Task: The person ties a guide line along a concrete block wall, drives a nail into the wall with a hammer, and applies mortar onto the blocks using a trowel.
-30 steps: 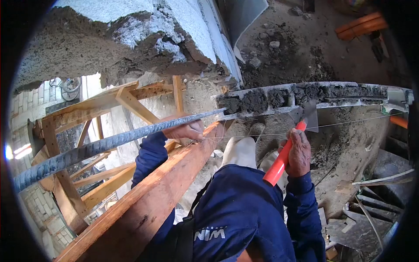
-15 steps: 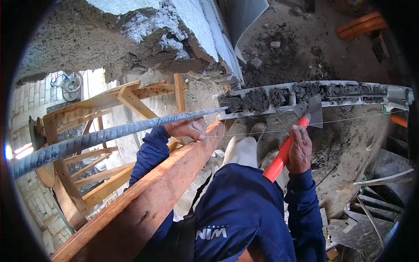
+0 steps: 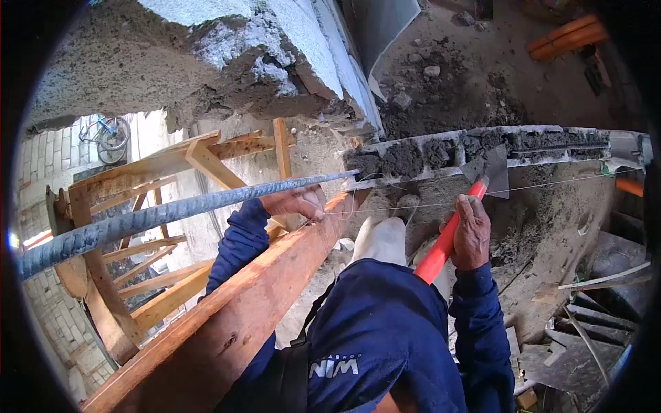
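Note:
My right hand (image 3: 471, 237) is wrapped round the red handle of a trowel (image 3: 441, 249), whose grey blade (image 3: 490, 172) lies against the near edge of the block wall (image 3: 537, 162). Dark mortar (image 3: 403, 160) fills the hollows of the blocks. My left hand (image 3: 299, 204) pinches a thin string (image 3: 427, 206) beside the thick wooden beam (image 3: 275, 275). The string runs right towards the wall's far end. A ribbed steel bar (image 3: 186, 208) passes over my left wrist and reaches the wall's left end.
Broken, rough concrete (image 3: 158, 76) hangs at the upper left. Wooden framing (image 3: 103, 289) stands at the left, with a bicycle (image 3: 107, 134) beyond it. Rubble (image 3: 430, 71) lies behind the wall. Scrap boards (image 3: 571, 358) are piled at the lower right, and orange pieces (image 3: 568, 38) lie at the upper right.
The trowel blade has tilted from nearly edge-on to showing its flat face. Both hands keep their grips and have barely moved. The view has shifted slightly, with the steel bar's near end higher.

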`<state>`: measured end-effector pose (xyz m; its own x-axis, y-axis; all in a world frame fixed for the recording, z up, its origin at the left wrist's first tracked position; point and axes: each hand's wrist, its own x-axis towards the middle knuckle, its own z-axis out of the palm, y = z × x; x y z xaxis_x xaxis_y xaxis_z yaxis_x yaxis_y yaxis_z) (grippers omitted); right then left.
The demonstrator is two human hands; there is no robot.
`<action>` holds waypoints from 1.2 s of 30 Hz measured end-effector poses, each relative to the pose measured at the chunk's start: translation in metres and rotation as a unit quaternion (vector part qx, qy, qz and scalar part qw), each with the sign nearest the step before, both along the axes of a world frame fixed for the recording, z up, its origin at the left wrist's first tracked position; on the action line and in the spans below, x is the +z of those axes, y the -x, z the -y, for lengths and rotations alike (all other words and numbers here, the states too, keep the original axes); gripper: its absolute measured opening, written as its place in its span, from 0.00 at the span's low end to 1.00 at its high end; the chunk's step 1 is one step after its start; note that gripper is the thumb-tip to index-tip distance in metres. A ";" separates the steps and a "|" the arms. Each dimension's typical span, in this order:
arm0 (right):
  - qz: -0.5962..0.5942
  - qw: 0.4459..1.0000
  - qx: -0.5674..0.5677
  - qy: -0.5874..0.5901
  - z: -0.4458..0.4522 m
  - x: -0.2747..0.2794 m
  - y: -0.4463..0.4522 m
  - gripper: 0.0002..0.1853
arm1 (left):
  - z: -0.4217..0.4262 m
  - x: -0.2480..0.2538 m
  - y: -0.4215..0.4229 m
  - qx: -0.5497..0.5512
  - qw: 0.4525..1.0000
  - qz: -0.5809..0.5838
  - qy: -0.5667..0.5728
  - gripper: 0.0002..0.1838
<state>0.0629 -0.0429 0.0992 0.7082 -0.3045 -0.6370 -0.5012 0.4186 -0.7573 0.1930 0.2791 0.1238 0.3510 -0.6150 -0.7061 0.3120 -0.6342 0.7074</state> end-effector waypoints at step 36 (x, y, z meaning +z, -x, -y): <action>-0.040 0.998 -0.025 -0.053 -0.009 0.009 -0.001 0.18 | -0.048 -0.002 0.046 0.120 0.988 0.094 -0.004 0.11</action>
